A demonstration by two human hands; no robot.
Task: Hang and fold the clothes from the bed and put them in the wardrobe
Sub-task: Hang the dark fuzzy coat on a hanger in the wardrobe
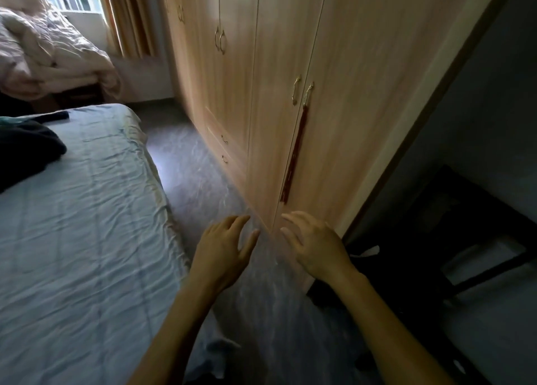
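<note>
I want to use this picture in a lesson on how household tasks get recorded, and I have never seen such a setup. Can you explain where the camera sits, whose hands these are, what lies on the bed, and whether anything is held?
There is one picture, taken by a wide-angle camera worn on a person's head, looking forward and down. That is why the walls bend and you see two bare forearms reaching out from the bottom edge.

The left hand and right hand are both open with fingers spread; neither has a grip on anything. They are raised in front of the closed wooden wardrobe, near the seam between two doors. A dark red tassel hangs from one door handle.

On the left is the bed with a pale blue cover. Dark clothes lie on it, not yet folded.
</note>
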